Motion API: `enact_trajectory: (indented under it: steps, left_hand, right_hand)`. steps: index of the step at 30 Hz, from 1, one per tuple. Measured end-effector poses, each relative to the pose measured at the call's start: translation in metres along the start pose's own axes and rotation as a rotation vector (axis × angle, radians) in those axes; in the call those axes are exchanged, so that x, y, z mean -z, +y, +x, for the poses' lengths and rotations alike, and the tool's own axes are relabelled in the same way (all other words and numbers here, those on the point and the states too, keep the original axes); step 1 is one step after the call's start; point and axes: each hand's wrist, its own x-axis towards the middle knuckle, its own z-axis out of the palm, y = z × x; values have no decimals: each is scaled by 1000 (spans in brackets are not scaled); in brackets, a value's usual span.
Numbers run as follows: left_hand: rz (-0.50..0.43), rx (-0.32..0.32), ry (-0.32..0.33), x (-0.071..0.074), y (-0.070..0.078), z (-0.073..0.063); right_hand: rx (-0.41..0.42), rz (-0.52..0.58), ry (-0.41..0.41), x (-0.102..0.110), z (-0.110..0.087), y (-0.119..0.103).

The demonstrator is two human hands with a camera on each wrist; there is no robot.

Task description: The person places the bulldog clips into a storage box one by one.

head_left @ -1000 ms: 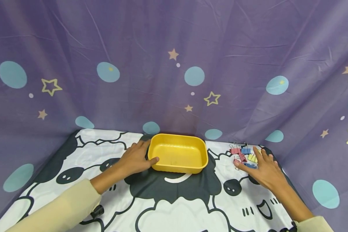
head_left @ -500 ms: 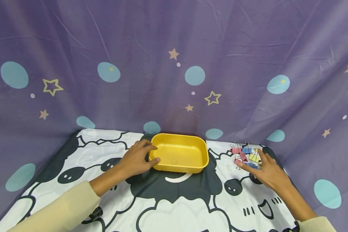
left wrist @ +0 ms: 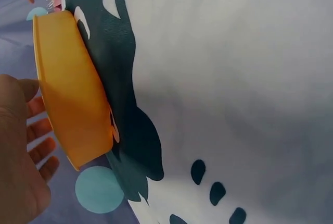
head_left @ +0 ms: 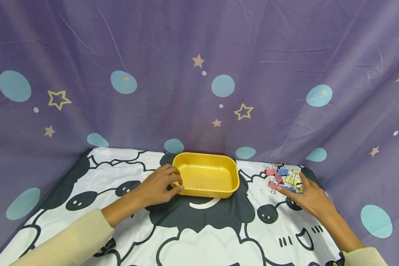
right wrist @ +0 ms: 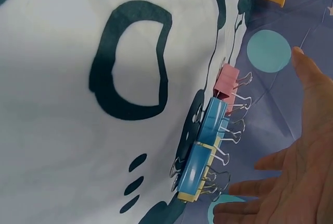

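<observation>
A yellow plastic tray [head_left: 204,194] stands at the back middle of the table, nothing showing inside it. My left hand [head_left: 157,186] is at its left end, fingers loosely bent over the rim and thumb by the front left corner. In the left wrist view those fingers [left wrist: 41,130] appear just above the rim, not wrapped round it. At the back right lies a group of binder clips: pink [head_left: 270,172], blue [right wrist: 195,169] and yellow [head_left: 292,180]. Over their right side hovers my right hand [head_left: 314,199], fingers spread, holding nothing; it partly hides some clips.
A white cloth [head_left: 203,244] with black cartoon prints covers the table. Close behind the tray and clips rises a purple curtain [head_left: 173,111] with stars and blue spots, which also closes off both sides.
My left fingers have shifted from the tray's outer left side to over its rim and bent more. My right hand has drawn slightly right and back, uncovering more clips.
</observation>
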Motion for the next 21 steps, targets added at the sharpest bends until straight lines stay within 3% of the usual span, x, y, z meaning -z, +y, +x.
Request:
enact_trajectory:
  steps: [3,6,15,21]
  left_hand:
    - [-13,-98,37,-2,-1,-1]
    - [-3,-146,51,-3,-2,-2]
    - [48,-224,74,-5,-4,-1]
    - [54,-238,79,-6,-4,0]
  right_hand:
    - [-15,13,-25,2,1,4]
    - [-40,33,-51,3,4,8]
    - [-93,87,-124,8,11,15]
    - [-122,114,-155,10,13,19]
